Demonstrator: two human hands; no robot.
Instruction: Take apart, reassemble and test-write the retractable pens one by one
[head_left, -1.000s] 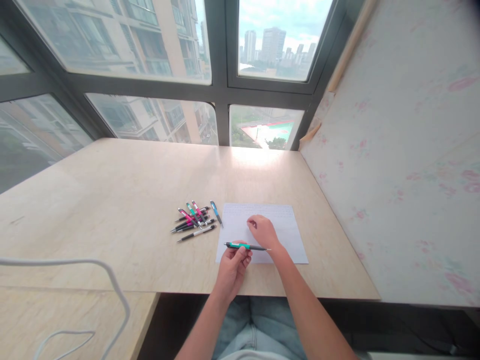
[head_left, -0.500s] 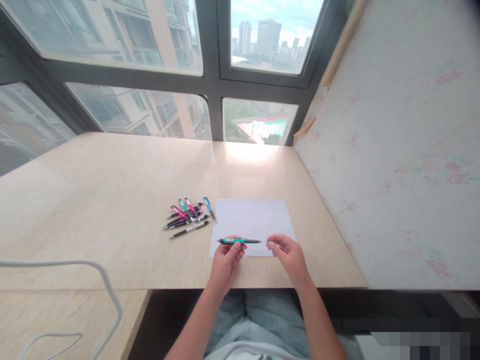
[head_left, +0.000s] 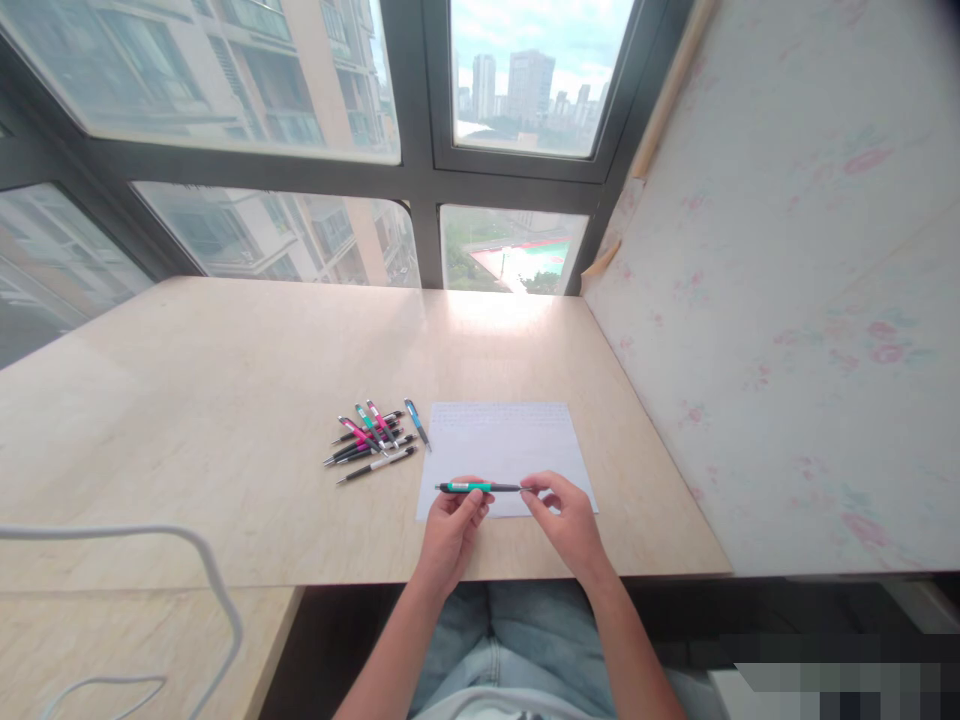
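Observation:
My left hand [head_left: 453, 525] is closed around a green-and-black pen [head_left: 480, 488], which lies level across the fingers with its tip to the right. At that tip, the thumb and fingers of my right hand [head_left: 561, 515] are pinched together. The fingertips hide the very end of the pen. Both hands are above the lower part of a white sheet of paper [head_left: 499, 440] that has small lines of writing along its top.
Left of the paper lies a loose pile of pens [head_left: 369, 436] in pink, green and black. A blue pen [head_left: 417, 424] rests at the paper's left edge. A white cable [head_left: 206, 560] loops over the lower left. The papered wall [head_left: 780, 330] borders the table's right side.
My right hand has moved left onto the pen's tip. A thin line seen between tip and fingers has closed up. The left hand still holds the pen.

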